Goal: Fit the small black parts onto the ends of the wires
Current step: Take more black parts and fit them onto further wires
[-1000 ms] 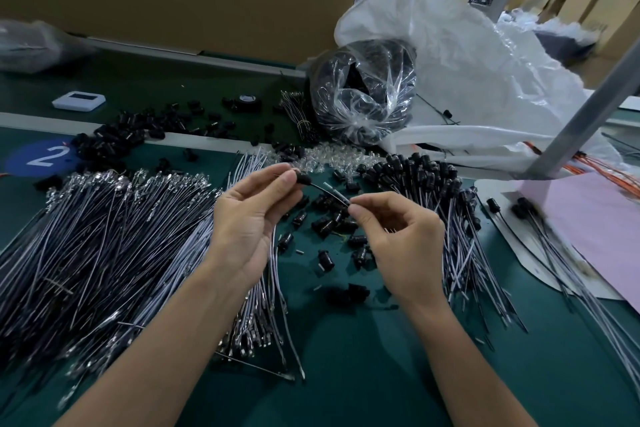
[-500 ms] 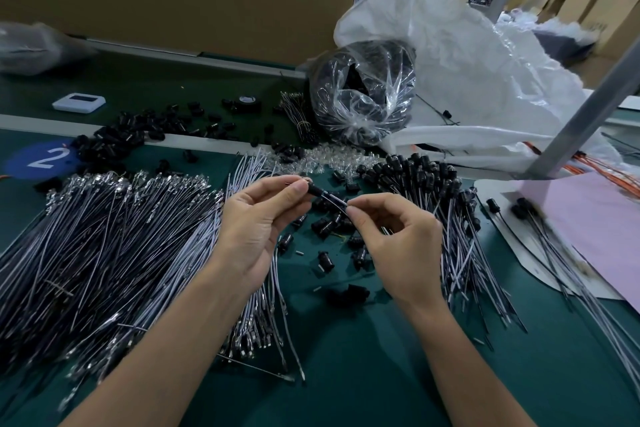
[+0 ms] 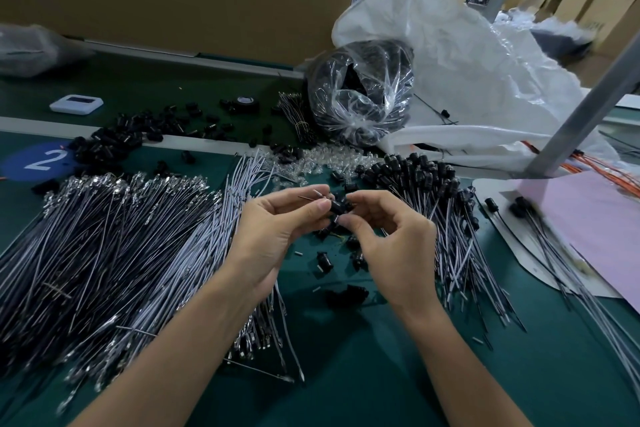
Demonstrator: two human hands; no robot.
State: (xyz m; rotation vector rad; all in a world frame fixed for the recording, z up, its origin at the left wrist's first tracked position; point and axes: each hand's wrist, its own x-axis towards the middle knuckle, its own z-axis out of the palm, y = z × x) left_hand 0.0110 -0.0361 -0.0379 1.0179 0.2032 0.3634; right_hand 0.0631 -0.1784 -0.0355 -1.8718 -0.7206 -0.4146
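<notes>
Over the green table, my left hand [image 3: 273,229] pinches a thin wire whose bare end [image 3: 313,194] sticks out above its fingertips. My right hand [image 3: 391,239] pinches a small black part [image 3: 337,208] between thumb and forefinger, pressed against the left fingertips. A big heap of grey wires [image 3: 114,246] lies to the left. A bundle of wires with black parts fitted [image 3: 426,184] lies to the right. Loose black parts [image 3: 325,260] are scattered under my hands.
A clear bag of black parts [image 3: 360,94] and a large white bag [image 3: 467,55] stand behind. More black parts [image 3: 114,142] lie at the far left by a blue "2" label [image 3: 38,161]. Pink paper [image 3: 595,218] and a grey post [image 3: 585,111] are at right.
My hands have come closer together. The black part, earlier at the left fingertips on the wire, now sits between both hands' fingertips, and the wire end pokes up past the left fingers.
</notes>
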